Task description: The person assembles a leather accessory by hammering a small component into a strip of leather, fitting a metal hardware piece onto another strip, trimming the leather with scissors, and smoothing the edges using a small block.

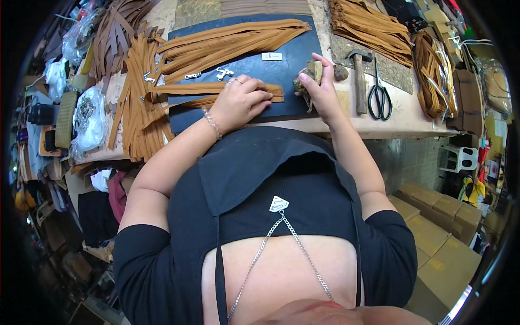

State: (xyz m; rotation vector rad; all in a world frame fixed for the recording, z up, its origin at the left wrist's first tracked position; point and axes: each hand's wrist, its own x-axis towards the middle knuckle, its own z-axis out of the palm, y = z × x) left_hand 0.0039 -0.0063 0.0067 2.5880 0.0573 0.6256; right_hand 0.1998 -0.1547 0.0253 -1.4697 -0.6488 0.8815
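My left hand (pixel 241 103) lies over a brown zipper tape (pixel 189 88), its fingers bent and pressed together on the strip close to its cut end; the thumb is hidden. Closed around a worn, yellowish-brown block (pixel 313 69) with ragged edges is my right hand (pixel 324 92), raised just right of the tape end. Both hands are over a dark blue mat (pixel 295 51). A bundle of brown zipper tapes (pixel 233 43) spreads across the mat's far part. Silver zipper sliders (pixel 224 73) and a small white tag (pixel 271 56) sit between that bundle and my left hand.
A hammer (pixel 359 81) and black-handled scissors (pixel 379 100) lie right of my right hand, near a small round brown object (pixel 340 72). More brown strips (pixel 374 32) and a coiled bundle (pixel 430 76) are farther right. Strips (pixel 141 108) hang over the table's left front edge.
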